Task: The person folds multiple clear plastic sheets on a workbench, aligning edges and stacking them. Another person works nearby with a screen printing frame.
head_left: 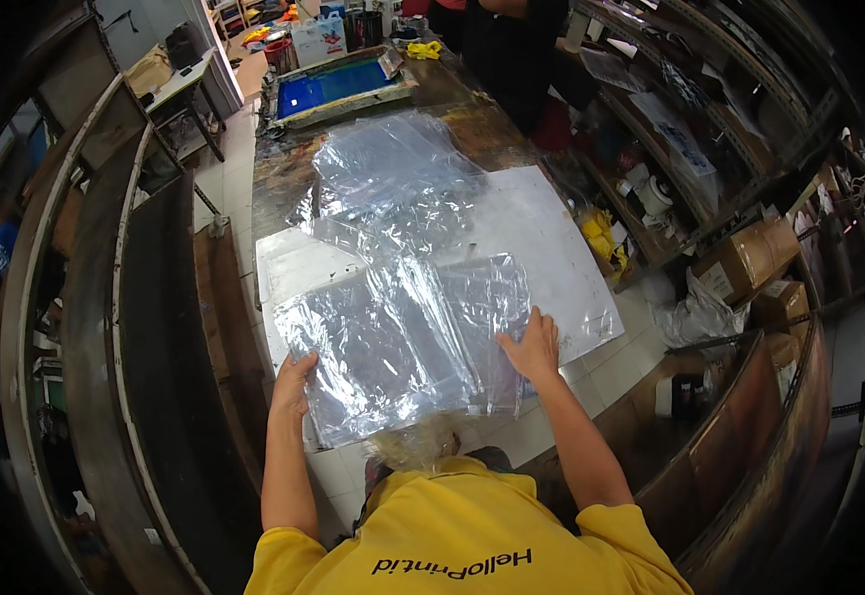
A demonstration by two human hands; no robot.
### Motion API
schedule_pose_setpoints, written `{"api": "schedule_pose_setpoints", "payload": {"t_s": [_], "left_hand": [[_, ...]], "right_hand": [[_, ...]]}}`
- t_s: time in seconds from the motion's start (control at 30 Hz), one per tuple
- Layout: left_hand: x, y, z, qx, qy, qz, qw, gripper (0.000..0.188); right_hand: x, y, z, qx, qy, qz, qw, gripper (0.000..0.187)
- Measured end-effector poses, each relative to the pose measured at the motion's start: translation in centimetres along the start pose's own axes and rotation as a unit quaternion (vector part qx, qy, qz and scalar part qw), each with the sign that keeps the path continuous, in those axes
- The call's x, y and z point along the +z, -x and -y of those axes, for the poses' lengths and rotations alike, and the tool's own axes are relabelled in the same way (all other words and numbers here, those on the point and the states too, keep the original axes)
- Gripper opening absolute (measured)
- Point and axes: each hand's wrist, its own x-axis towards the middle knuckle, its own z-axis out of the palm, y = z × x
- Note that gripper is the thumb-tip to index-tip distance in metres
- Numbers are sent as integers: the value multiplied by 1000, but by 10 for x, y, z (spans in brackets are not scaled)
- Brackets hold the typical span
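A stack of clear plastic sheets or bags (pixel 383 347) lies at the near end of the table, glossy and wrinkled, its near edge hanging past the table. My left hand (pixel 296 385) is closed on its left edge, thumb on top. At the right edge, my right hand (pixel 534 345) grips the plastic between thumb and fingers; the fingertips partly pass behind it. Farther up the table, more clear plastic (pixel 393 154) is heaped loosely and runs into the near stack. A white board (pixel 552 248) lies under the plastic.
A framed screen with blue ink (pixel 338 87) lies at the table's far end, near a yellow cloth (pixel 424 50). Dark-clothed people stand at the far right of the table. Shelving (pixel 170 327) curves along the left; racks with cardboard boxes (pixel 750 256) line the right.
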Motion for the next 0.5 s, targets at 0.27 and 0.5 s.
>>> {"api": "schedule_pose_setpoints", "payload": {"t_s": [0.27, 0.5], "left_hand": [[21, 20, 10, 67, -23, -21, 997, 40], [-15, 24, -35, 83, 17, -15, 996, 40]], "right_hand": [[1, -14, 12, 31, -49, 11, 998, 42], [0, -68, -29, -5, -186, -19, 982, 22]]}}
